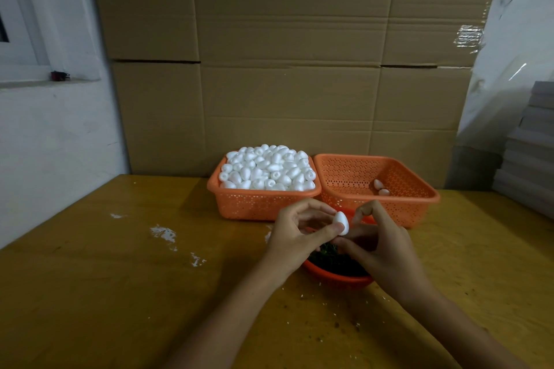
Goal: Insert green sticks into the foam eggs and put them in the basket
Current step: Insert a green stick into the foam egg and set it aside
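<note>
Cardboard point(287, 54) is standing as a wall along the table's far edge. The table point(105, 293) is stretching widest to the left of the hands, where white crumbs point(163, 233) are lying. A narrower strip is running along the right, toward a grey stack point(533, 144) at that edge.

Two orange baskets are sitting side by side against the cardboard, their rims touching. The left basket point(257, 204) is brimming with eggs point(266, 168) heaped above its rim. The right basket point(413, 207) is holding two eggs point(380, 187) near its front wall.

A bowl point(338, 277) is sitting just in front of the baskets, carrying dark green sticks point(329, 257) and lying mostly under the hands.

The left hand point(295, 234) is pinching one egg point(341, 222) between thumb and forefinger, above the bowl and near the baskets' front walls. The right hand point(377, 244) is curling its fingers just beside the egg, forefinger bent. Whether it is pinching a stick cannot be told.
</note>
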`<act>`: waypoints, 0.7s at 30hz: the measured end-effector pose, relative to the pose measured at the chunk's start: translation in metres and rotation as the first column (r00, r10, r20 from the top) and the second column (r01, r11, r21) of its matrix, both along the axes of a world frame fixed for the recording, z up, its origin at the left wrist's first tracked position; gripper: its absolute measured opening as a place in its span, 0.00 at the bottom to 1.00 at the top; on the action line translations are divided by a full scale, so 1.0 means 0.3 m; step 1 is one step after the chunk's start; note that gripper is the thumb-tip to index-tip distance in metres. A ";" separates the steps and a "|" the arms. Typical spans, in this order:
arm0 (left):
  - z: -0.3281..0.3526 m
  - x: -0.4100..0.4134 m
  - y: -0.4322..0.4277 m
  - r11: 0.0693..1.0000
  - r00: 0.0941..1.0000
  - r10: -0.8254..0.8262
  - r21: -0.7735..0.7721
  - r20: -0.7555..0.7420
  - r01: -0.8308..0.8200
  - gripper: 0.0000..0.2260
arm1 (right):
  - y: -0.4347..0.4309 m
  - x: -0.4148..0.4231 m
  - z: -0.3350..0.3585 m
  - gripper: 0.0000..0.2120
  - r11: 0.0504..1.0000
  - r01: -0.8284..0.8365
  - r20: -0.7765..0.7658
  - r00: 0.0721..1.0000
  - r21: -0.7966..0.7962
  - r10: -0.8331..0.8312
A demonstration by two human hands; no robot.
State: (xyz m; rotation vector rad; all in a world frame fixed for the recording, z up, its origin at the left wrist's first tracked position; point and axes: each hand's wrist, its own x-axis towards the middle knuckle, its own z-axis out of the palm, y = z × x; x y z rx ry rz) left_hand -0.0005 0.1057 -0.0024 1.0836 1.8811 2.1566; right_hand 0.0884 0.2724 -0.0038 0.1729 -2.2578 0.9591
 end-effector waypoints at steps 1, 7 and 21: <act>0.000 0.000 0.000 1.000 1.000 0.002 -0.004 -0.008 -0.002 0.14 | -0.001 0.000 -0.001 0.16 1.000 0.004 0.000 1.000 0.000 -0.004; 0.001 -0.004 -0.005 1.000 0.996 -0.010 -0.026 -0.094 0.008 0.18 | -0.021 0.005 -0.004 0.18 1.000 0.002 -0.024 1.000 -0.019 -0.002; 0.002 -0.005 0.001 1.000 1.000 0.011 0.011 -0.005 -0.011 0.13 | -0.030 0.006 -0.009 0.19 0.999 0.001 -0.040 0.999 -0.033 -0.002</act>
